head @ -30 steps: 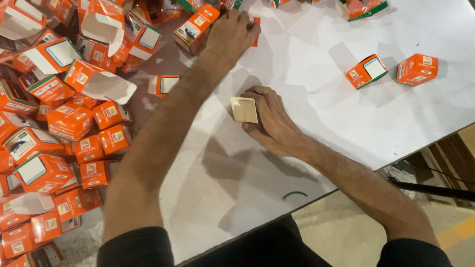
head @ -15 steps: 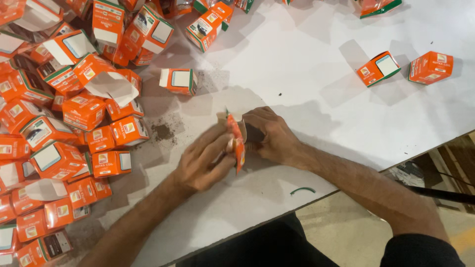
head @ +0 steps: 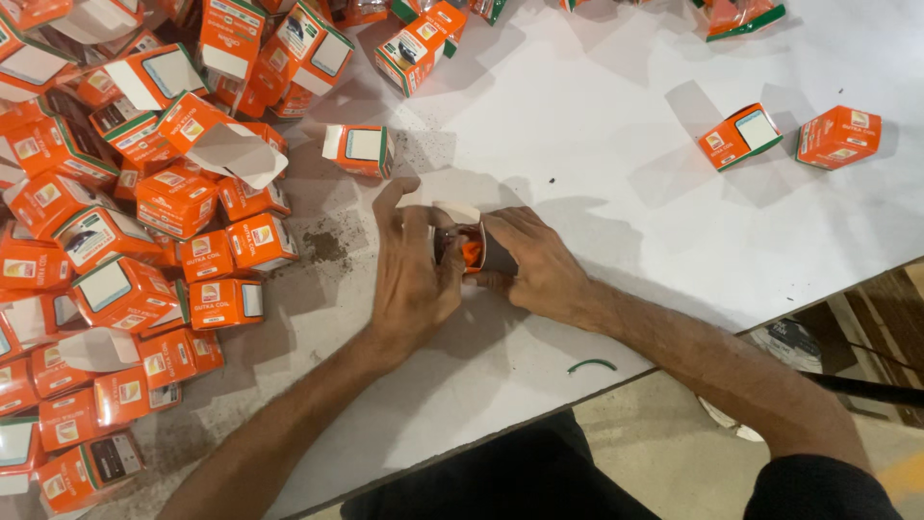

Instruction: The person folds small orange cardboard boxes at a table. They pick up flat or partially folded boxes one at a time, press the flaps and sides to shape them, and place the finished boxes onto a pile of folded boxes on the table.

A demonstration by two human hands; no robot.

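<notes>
Both hands meet at the middle of the white table around one small orange carton. My left hand cups its left side with the fingers over the raised white flap. My right hand grips the right side, thumb under it. The carton's open end shows an orange inside; most of its body is hidden by my fingers. A closed orange and white carton lies just beyond my left hand.
A large heap of similar orange cartons, some with open flaps, covers the table's left side and far edge. Two more cartons lie at the far right. Dark crumbs dust the table. A green band lies near the front edge.
A second ago my left hand reached into the far cartons while the right held a pale flat piece. It came back with a flat carton, which both hands have since opened into a box.
</notes>
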